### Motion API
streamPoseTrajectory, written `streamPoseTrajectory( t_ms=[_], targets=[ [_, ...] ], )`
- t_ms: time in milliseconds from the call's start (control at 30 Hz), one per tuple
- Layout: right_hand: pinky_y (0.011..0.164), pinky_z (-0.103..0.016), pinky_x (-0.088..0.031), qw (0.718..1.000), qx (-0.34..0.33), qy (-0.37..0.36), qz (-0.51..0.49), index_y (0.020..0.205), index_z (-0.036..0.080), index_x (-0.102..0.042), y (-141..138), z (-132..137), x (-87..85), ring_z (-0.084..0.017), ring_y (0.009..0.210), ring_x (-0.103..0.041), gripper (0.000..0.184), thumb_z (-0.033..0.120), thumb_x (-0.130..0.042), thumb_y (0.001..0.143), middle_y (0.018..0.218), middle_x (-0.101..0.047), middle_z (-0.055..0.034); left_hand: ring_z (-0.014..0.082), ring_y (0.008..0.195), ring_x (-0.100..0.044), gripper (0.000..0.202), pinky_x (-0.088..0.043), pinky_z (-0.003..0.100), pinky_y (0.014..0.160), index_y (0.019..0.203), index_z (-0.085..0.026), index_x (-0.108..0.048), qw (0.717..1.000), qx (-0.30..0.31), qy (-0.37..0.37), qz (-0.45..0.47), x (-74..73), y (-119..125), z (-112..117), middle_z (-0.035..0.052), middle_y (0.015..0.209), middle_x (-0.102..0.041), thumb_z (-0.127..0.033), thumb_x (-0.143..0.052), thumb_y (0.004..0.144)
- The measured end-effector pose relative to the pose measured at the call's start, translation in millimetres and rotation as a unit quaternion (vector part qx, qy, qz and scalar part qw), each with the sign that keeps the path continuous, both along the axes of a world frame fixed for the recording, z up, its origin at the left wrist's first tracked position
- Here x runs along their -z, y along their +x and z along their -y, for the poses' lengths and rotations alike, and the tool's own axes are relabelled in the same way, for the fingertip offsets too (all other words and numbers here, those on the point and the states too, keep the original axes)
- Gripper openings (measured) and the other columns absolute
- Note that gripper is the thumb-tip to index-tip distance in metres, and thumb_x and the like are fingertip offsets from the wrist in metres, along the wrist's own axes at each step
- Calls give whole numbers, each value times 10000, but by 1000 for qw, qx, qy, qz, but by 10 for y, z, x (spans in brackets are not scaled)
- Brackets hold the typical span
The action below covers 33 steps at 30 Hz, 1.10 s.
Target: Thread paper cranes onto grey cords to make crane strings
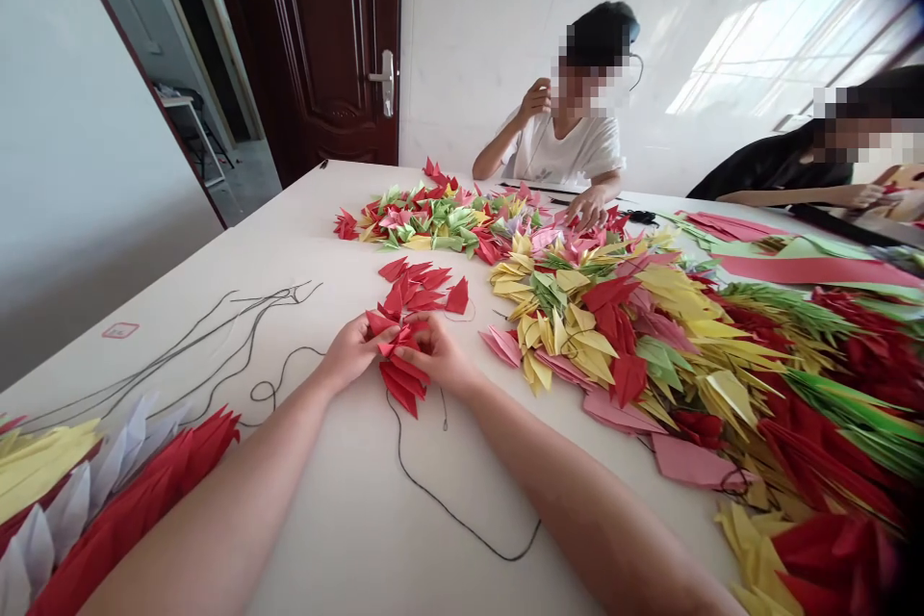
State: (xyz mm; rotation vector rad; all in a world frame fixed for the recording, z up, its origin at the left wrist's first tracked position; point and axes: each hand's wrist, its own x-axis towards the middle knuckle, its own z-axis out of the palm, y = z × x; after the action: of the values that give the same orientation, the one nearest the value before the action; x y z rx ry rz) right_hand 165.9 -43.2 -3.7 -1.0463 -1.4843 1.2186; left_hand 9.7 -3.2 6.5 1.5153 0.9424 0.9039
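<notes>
In the middle of the white table my two hands meet over red folded paper pieces. My left hand (351, 349) has its thumb and fingers pinched on a red folded paper piece (390, 335). My right hand (437, 351) grips the same red paper from the other side, fingers curled in. Below the hands hangs a fan of red folded paper (402, 385). A dark cord (415, 481) runs from under it and curves to my right forearm. Just beyond my fingers lie several loose red folded pieces (419, 284).
A heap of yellow, red, pink and green folded paper (577, 318) spreads along the right. Dark cords (238, 346) lie at left, above red and white folded strands (144, 500). One person (570, 135) sits across the table; another (772, 164) is at far right.
</notes>
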Motion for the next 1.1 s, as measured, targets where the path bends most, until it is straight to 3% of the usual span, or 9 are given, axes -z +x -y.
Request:
streamPoseTrajectory(
  t_ms=[133,300,433,633,733,900,1100],
  targets=[
    [477,-215,-321,1000,-17,14,12,982,224,-375,14,14,-14,-87,501,-401,346,288,-574,706,569,-451,86,122,619,-473,338,-376,239,592,669,-165,-518,995,-14,76,-59,-29,12,76,-27,639,-496,-487,-620,686],
    [460,-210,-300,1000,-27,10,0,984,219,-358,56,17,21,-78,471,-364,337,277,-549,712,572,-437,90,104,569,-408,336,-333,229,552,608,-175,-465,990,-21,104,-95,-54,28,124,-40,609,-421,-468,-583,725],
    [503,-234,-353,999,-20,23,25,1023,217,-371,55,-16,24,-90,514,-421,375,303,-563,713,672,-515,52,105,568,-404,336,-329,235,556,617,-183,-437,989,-44,102,-101,-51,35,119,-40,614,-416,-470,-539,759],
    [765,-329,-425,996,-12,55,71,1012,228,-423,20,-64,-12,-158,834,-544,370,210,-575,675,951,-572,-28,112,589,-419,340,-344,243,578,612,-183,-439,986,-74,111,-105,-32,49,130,-35,623,-411,-470,-506,781],
    [769,-326,-434,996,-23,50,66,1026,233,-433,37,-61,-19,-160,865,-546,379,179,-557,672,987,-571,-32,111,585,-412,329,-347,242,575,629,-185,-439,986,-78,104,-101,-41,46,155,-36,620,-411,-468,-498,787],
    [674,-304,-461,997,-47,30,48,1079,253,-434,79,-50,-68,-133,736,-543,443,116,-515,666,960,-564,-15,104,568,-368,348,-334,232,552,619,-191,-386,994,-51,72,-57,-30,-3,118,-44,601,-357,-474,-483,798],
    [775,-326,-451,999,-40,9,9,1029,241,-459,80,-70,-95,-152,860,-552,379,197,-609,684,975,-570,-23,102,577,-386,346,-344,234,571,619,-186,-395,1000,-11,29,2,12,-34,3,-44,603,-388,-462,-503,797]
  ],
)
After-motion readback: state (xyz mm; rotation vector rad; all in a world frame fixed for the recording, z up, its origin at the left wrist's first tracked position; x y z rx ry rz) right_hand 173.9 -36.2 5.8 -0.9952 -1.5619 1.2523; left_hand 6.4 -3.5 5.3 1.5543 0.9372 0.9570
